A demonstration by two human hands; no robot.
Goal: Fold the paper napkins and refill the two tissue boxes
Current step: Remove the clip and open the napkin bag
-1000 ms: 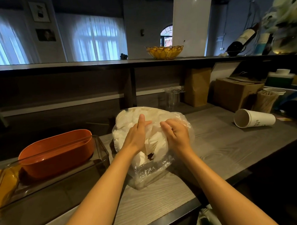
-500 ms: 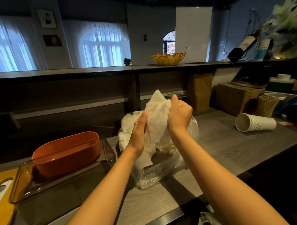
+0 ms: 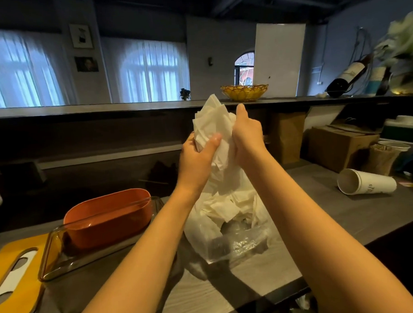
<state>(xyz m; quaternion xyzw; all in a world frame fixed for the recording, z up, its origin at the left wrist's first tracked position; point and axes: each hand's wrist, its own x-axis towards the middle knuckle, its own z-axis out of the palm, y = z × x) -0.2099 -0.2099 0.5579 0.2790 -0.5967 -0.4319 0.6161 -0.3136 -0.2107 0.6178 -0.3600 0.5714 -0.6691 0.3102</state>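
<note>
Napkins (image 3: pixel 219 132) — a loose white bundle, pinched between both hands and lifted above the plastic bag (image 3: pixel 237 237) on the bench (image 3: pixel 380 208). Left hand (image 3: pixel 197 160) wrapped round the lower left of the bundle, thumb pressed across the front of the paper; right hand (image 3: pixel 246 135) clasped on the right side, thumb pointing up. Both grips closed on paper, neither one free.

Long axis of the bundle close to upright: top corners fanned above the grips, the tail hanging straight down below them into the open mouth of the bag, where more napkins lie crumpled. Unclear whether the hanging sheets are free of the pile below or merely overlapping it.

Orange tissue box (image 3: pixel 107 216) down and to the left of the grips, standing open-topped inside a clear glass tray (image 3: pixel 54 260); yellow lid (image 3: pixel 14 278) with a white slot further left still, flat on the bench. Left hand the nearer one to the box. Tipped paper cup (image 3: pixel 366 182) well off to the right, out of the way.

Judged step: drawing a batch out of the bag, folding not yet begun. Next move likely turns on getting the tail clear of the bag mouth, then down onto bare bench for folding — or leftward toward the box.
</note>
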